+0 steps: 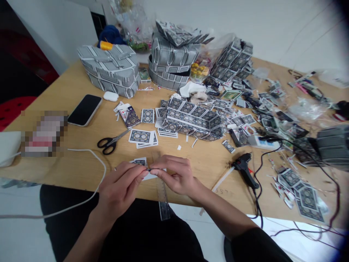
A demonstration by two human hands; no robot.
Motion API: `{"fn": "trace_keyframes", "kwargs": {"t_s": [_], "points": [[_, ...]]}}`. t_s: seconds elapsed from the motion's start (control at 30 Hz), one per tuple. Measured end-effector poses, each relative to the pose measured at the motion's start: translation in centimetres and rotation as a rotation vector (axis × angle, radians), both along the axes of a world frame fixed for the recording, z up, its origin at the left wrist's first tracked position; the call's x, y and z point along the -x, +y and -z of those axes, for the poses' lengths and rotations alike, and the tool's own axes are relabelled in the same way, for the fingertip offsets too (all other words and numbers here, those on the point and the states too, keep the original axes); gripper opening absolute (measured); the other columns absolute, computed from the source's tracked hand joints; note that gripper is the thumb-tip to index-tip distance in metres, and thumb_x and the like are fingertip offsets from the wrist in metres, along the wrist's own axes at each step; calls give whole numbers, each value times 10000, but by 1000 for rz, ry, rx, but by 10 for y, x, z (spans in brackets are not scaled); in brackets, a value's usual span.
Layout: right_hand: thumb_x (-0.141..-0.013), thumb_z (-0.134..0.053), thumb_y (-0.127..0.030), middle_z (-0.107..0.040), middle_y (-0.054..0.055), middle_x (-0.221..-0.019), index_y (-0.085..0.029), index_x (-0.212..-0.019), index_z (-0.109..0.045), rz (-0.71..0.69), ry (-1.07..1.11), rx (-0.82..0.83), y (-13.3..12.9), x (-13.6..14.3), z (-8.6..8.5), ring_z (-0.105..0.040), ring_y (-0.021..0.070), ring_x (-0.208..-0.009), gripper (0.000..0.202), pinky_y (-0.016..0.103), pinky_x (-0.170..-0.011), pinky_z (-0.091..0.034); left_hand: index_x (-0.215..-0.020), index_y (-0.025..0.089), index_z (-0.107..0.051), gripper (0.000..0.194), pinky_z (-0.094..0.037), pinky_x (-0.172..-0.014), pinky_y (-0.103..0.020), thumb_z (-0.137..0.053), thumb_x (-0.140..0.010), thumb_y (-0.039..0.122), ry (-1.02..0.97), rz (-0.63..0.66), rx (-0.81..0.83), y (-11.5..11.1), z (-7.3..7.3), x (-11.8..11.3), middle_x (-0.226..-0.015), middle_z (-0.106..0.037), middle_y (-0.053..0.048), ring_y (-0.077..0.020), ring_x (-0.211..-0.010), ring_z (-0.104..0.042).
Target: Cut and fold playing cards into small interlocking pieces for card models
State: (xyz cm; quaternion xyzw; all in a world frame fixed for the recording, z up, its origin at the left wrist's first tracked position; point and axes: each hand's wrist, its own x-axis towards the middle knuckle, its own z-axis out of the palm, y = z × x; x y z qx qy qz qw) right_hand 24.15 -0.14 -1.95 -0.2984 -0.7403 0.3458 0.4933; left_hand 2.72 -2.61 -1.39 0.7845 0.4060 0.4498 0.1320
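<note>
The wooden table (207,156) spreads across the view, its near edge just in front of the person's lap. At its back stand 2 large grey groups: stacked grey containers (174,54), and to their left a grey case (109,71) with light bands and an orange spool (106,45) on top. Right of the stack, a tall card structure (231,62) leans among loose pieces.

Nearer the middle lies an open-topped card box (193,120), long and rectangular, its walls made of dark cards with pale round patterns and white edges. The black phone (85,110) lies at the left. The black glue gun (247,169) rests on the right with its cable trailing off, and the clear ruler (163,196) extends past the near edge, partly under the right wrist. The black-handled scissors (109,144) lie left of the patterned cards (140,136).

The left hand (120,182) and right hand (177,173) meet above the near part of the table, fingertips almost touching. Each has its thumb and fingers closed in a pinch on the small dark piece (148,170). This piece sits between the 2 hands, above a pale card (149,177); it looks thin and narrow, with most of it hidden by fingertips, so its full shape and any pattern cannot be told.
</note>
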Motion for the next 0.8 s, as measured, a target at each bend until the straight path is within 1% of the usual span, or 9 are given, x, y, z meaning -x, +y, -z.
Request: {"fn": "trace_keyframes", "kwargs": {"t_s": [0.13, 0.33, 0.5, 0.6, 0.7, 0.8], "points": [[-1019, -736, -176, -838, 86, -942, -173, -1099, -805, -5, -8, -1, 0, 0, 2, -767, 181, -791, 106, 301, -712, -620, -1114, 161, -715, 220, -564, -845, -235, -712, -963, 1, 4, 16, -6, 1, 0, 0, -951, -741, -34, -130, -871, -700], [-1024, -727, -183, -823, 85, -915, -171, -1088, -797, -10, -14, 5, -1, 0, 3, -751, 186, -776, 96, 312, -702, -608, -1134, 164, -704, 243, -558, -857, -243, -699, -963, -9, 1, 27, 9, 0, 2, 1, -969, -738, -40, -138, -887, -698], [-1038, -695, -176, -807, 86, -905, -166, -1087, -776, -12, -28, -15, 0, 2, 3, -742, 189, -791, 96, 322, -720, -611, -1117, 176, -706, 180, -558, -857, -232, -668, -1001, 43, 27, 23, 51, 0, 4, 1, -954, -742, -31, -137, -881, -709], [-1047, -678, -187, -796, 90, -892, -160, -1082, -762, -5, -51, -12, 0, 3, 3, -733, 190, -782, 95, 324, -712, -608, -1142, 183, -715, 147, -570, -876, -226, -652, -1034, 107, 27, 7, 95, -1, 8, 0, -981, -768, -32, -140, -904, -742], [-1048, -678, -197, -786, 82, -865, -163, -1074, -758, 14, -69, -1, 0, 2, 3, -717, 185, -758, 90, 315, -686, -591, -1172, 195, -724, 152, -586, -896, -220, -697, -1025, 166, -9, -42, 116, -3, 11, 1, -1038, -802, -31, -147, -943, -775], [-1046, -683, -191, -789, 80, -873, -164, -1078, -758, 6, -65, 0, 0, 2, 3, -722, 184, -765, 86, 314, -688, -591, -1136, 207, -733, 147, -584, -875, -188, -727, -1002, 149, -43, -80, 119, -6, 13, 4, -1013, -811, -6, -125, -910, -782]]}}
